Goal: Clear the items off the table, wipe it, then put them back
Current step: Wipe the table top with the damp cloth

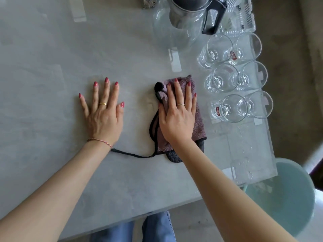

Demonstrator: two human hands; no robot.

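- Two blue jeans legs (157, 227) show at the very bottom, under the near edge of the table.
- Next to the near right corner of the table stands a pale green bucket (286, 198), lower than the table top.
- One big grey table (52, 58) fills most of the view.
- Both bare arms reach out over it from the near side.
- The left hand (103, 116) lies flat on the bare table top, fingers straight and spread out. It holds nothing. It has a gold ring and a thin bracelet at the wrist.
- The right hand (178, 116) lies flat on a purple cloth (197, 123), fingers straight, pressing it down on the table. It also has a ring.
- The purple cloth is folded, with a dark trim. A dark string (132, 154) from it trails on the table toward the left wrist.
- Just to the right of the cloth stand six drinking glasses (225, 77), clear and upright, in three rows of two. They stand close together near the right edge of the table. Two of them have a small red label.
- Farther back stands a clear glass jug (176, 32), near the glasses.
- Touching the jug, or just behind it, is a kettle (190, 13) with a black handle. Only part of it shows.
- To the right of the kettle lies a clear plastic box (243, 20), at the far right corner.
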